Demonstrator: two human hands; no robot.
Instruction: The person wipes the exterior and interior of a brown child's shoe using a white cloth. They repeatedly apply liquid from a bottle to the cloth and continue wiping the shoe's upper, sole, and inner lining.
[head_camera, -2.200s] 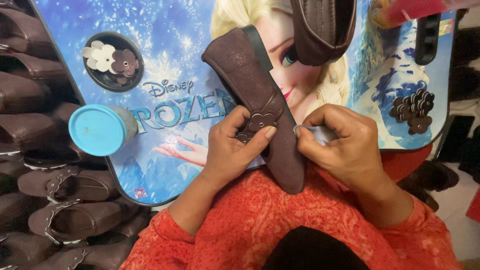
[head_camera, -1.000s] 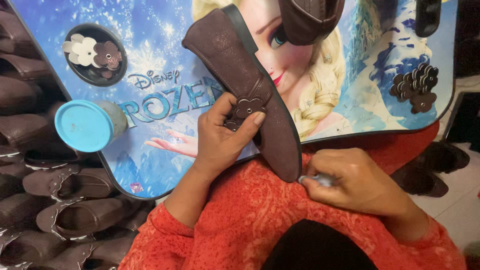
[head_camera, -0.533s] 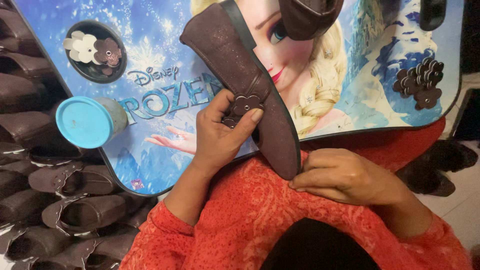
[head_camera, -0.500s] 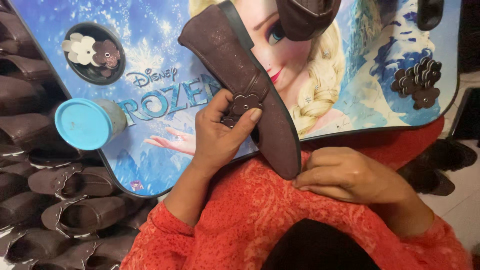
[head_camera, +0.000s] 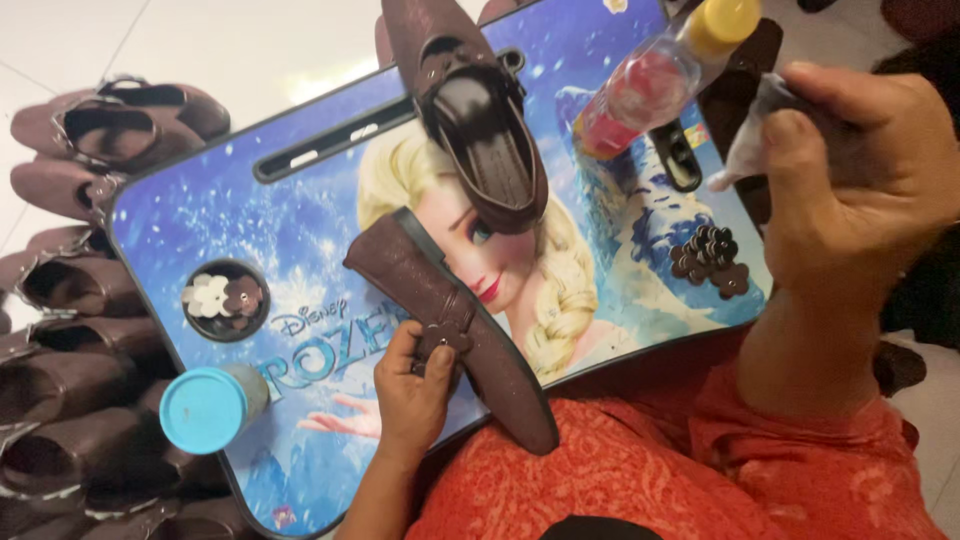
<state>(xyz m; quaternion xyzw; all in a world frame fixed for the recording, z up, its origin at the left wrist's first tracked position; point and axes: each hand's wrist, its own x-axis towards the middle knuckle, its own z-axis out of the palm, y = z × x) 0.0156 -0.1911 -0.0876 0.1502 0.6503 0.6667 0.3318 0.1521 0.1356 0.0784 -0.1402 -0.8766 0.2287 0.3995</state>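
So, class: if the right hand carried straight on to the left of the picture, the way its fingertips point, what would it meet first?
Probably the bottle: the right hand, gripping a grey scrap, points at it. Depth is unclear, so it might pass above.

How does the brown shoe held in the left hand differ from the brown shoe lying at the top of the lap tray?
The brown suede shoe in the left hand is tilted, showing its outer side and a flower-shaped trim, pinched by the left hand. The brown shoe at the tray's top lies untouched, opening up, showing its dark insole and strap. Both are the same brown style and rest over the blue picture-printed lap tray.
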